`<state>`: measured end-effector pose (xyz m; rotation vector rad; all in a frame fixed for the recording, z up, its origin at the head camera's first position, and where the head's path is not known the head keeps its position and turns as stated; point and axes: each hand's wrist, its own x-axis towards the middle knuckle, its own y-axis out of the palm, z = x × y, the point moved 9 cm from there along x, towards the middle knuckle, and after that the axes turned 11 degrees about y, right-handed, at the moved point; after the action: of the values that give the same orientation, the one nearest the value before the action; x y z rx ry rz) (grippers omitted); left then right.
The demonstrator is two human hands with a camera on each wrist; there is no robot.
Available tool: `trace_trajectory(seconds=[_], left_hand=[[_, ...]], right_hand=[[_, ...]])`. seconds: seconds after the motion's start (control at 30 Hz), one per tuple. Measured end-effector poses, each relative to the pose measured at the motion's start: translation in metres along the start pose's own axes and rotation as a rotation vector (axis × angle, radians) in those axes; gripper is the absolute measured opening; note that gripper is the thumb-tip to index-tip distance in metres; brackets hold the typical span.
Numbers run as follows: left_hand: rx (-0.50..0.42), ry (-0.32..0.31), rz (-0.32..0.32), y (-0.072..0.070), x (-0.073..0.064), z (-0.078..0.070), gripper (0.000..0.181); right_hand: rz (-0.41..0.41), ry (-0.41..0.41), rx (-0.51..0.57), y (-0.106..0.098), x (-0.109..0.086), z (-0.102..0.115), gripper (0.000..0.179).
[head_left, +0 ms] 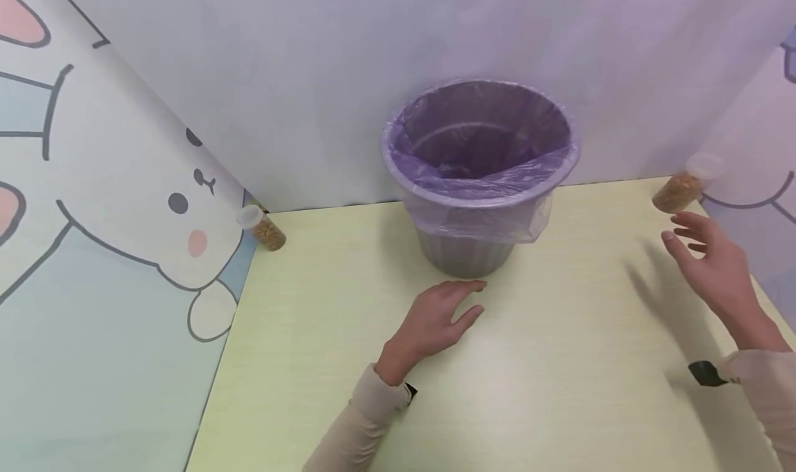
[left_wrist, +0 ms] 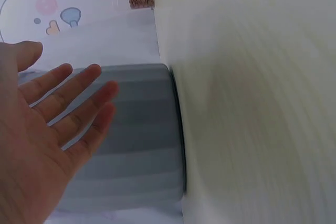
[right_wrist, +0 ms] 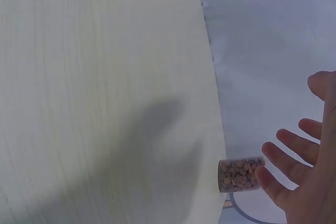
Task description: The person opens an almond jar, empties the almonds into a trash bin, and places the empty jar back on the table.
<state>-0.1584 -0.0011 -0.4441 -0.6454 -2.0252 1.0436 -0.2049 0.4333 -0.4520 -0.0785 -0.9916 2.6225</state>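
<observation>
A grey ribbed trash bin (head_left: 466, 251), lined with a thin clear plastic bag (head_left: 485, 224) folded over its rim, stands upright against the back wall. In front of its base my left hand (head_left: 432, 320) hovers with fingers stretched and nothing held; the left wrist view shows the palm (left_wrist: 39, 135) facing the bin's side. My right hand (head_left: 715, 265) is at the far right, fingers loosely bent and holding nothing. Just beyond its fingertips stands a clear jar (head_left: 678, 192) of small brown pellets with a whitish lid, also seen in the right wrist view as a jar (right_wrist: 240, 174).
A second lidded jar (head_left: 267, 232) of brown pieces stands at the table's back left corner. The pale yellow table (head_left: 311, 361) meets a grey-white back wall (head_left: 298, 112) and side walls with cartoon rabbit drawings (head_left: 143, 202).
</observation>
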Motion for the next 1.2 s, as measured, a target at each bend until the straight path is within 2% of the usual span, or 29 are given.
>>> trace_trajectory(seconds=[0.37, 0.57, 0.73, 0.97, 1.2], left_hand=[[0.012, 0.064, 0.040, 0.019, 0.022, -0.019, 0.040], [-0.004, 0.053, 0.059, 0.024, 0.030, -0.022, 0.041], [-0.011, 0.042, 0.084, 0.028, 0.037, -0.025, 0.042], [-0.048, 0.033, 0.102, 0.040, 0.048, -0.025, 0.043], [-0.102, 0.047, 0.093, 0.051, 0.060, -0.027, 0.043]], right_hand=[[0.020, 0.080, 0.023, -0.005, 0.016, -0.016, 0.056], [0.027, 0.114, -0.031, -0.004, 0.023, -0.025, 0.064], [0.026, 0.140, -0.032, -0.006, 0.027, -0.033, 0.067], [0.031, 0.182, 0.024, -0.007, 0.036, -0.048, 0.067], [0.039, 0.206, 0.228, -0.010, 0.053, -0.057, 0.060]])
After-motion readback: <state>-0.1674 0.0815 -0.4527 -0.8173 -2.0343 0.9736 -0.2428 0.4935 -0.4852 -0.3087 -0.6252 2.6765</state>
